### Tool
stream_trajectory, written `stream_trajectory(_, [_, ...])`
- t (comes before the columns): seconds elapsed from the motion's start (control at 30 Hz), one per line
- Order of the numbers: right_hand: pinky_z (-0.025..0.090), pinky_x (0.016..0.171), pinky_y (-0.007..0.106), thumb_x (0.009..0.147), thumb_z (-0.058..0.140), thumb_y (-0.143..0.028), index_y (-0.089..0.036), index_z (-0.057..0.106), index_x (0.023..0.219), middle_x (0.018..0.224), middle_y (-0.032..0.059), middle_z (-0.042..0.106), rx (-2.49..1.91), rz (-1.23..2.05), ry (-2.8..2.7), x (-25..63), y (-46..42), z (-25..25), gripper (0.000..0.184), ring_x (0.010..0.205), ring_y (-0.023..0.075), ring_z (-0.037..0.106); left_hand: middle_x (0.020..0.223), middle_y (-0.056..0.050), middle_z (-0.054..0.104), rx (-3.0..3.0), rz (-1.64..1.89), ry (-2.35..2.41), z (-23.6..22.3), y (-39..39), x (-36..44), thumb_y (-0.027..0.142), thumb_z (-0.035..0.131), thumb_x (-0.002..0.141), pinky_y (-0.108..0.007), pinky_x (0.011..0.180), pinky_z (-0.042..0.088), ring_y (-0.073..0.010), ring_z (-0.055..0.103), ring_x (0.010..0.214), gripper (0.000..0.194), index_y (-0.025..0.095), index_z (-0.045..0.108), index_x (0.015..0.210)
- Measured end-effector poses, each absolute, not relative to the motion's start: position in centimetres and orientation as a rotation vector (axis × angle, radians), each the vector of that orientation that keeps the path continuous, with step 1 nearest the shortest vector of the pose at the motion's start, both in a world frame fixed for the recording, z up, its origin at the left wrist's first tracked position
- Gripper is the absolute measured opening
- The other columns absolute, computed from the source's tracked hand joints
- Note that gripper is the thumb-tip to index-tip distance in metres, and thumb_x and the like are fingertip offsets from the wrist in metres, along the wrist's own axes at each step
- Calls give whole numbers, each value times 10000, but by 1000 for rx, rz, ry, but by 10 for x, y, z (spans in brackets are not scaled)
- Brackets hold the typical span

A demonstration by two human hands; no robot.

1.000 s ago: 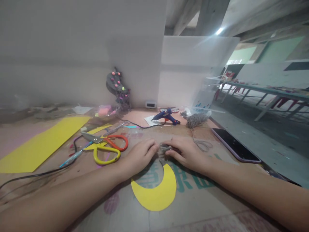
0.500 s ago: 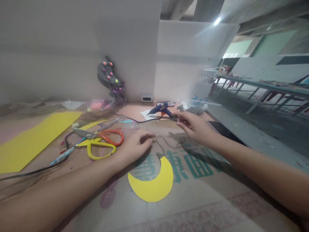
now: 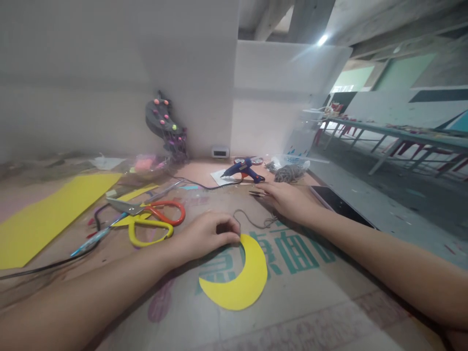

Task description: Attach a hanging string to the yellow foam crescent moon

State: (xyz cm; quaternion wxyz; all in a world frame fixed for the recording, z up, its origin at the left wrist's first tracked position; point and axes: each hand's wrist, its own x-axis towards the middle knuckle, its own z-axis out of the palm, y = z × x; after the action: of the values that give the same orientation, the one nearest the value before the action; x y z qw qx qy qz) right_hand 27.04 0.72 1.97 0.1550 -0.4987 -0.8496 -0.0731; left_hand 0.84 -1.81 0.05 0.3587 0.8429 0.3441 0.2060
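Observation:
A yellow paper crescent moon (image 3: pixel 243 291) lies on the tabletop, points toward the left and top. At its upper tip, my left hand (image 3: pixel 208 234) pinches it with thumb and fingertips, hiding the dark end where a grey cord (image 3: pixel 256 225) joins. That cord curls across the table between my two hands. My right hand (image 3: pixel 287 201) is low over the table with fingers stretched out and nothing visible in them. Just beyond those fingers rests a blue hot glue gun (image 3: pixel 243 168), its nozzle over a white paper piece (image 3: pixel 220 178).
Scissors (image 3: pixel 157 214) with red and yellow handles lie left, beside a pen (image 3: pixel 98 236) and a large yellow sheet (image 3: pixel 51 214). A decorated grey crescent (image 3: pixel 160 117) leans on the back wall. Grey yarn (image 3: pixel 290 172) and a dark tablet-like device (image 3: pixel 341 205) are at right.
My left hand has moved right and closed on the crescent's upper tip. My right hand has come away from the glue gun's handle, slightly down and toward me.

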Motion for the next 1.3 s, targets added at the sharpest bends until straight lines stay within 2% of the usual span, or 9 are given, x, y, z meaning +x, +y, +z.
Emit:
stream_trajectory(0.17, [532,853,350,933,472,-135,-226,560,1327,1324,87,620,-1362,-276,-2472,273,2,18,414,1054,233,662,994,-24,741,1911,587,945,-1,-16,6,362,601,850,-265,784,499,-187,658,906,224,212,722,965])
stream_trajectory(0.33, [530,889,365,949,457,-157,-225,599,1273,1280,87,639,-1337,-196,-2442,261,-6,23,360,1092,226,642,1101,-31,739,1880,630,911,-5,-12,4,372,570,873,-276,833,501,-199,665,977,303,240,728,1096])
stream_trajectory(0.5, [525,913,401,962,458,-203,-206,629,1216,1213,103,667,-1284,-68,-2409,255,-6,23,306,1099,234,633,968,-31,755,1810,693,924,-9,-8,4,391,613,833,-256,727,494,-192,669,868,277,209,736,1002])
stream_trajectory(0.63, [546,823,373,933,521,-222,-218,630,1225,1124,95,691,-1318,65,-2330,249,1,28,312,988,227,657,810,-24,719,1802,698,910,-13,-7,4,444,588,841,-224,585,429,-155,622,702,302,175,703,915])
stream_trajectory(0.8, [517,845,359,895,562,-152,-191,654,1165,1083,98,678,-1165,183,-2329,219,23,26,288,933,195,634,775,-23,698,1837,740,880,-13,-9,5,497,545,868,-213,525,380,-130,566,621,352,171,676,888])
stream_trajectory(0.97, [499,815,326,891,542,-108,-135,637,1157,1049,95,680,-1088,324,-2299,188,42,12,283,916,172,621,785,-19,686,1836,780,877,-8,-12,4,467,539,887,-215,552,401,-119,558,618,314,171,642,867])
stream_trajectory(1.07, [491,803,317,934,500,-186,-138,649,1030,992,79,677,-1099,407,-2216,190,39,12,184,900,167,616,770,-17,665,1814,792,914,-7,-12,4,468,529,895,-227,587,424,-133,578,651,310,170,608,864])
stream_trajectory(1.17, [500,754,313,971,422,-280,-151,620,903,849,47,643,-1125,532,-2086,206,25,18,247,793,157,604,761,-13,646,1802,823,940,-7,-11,4,466,528,896,-238,609,434,-140,582,666,302,173,592,863])
stream_trajectory(1.3, [518,768,329,942,472,-273,-178,599,1120,1071,74,649,-1105,753,-1997,224,3,24,239,787,147,616,715,-5,628,1764,829,924,-4,-14,5,471,525,894,-241,590,432,-140,575,637,304,173,564,842])
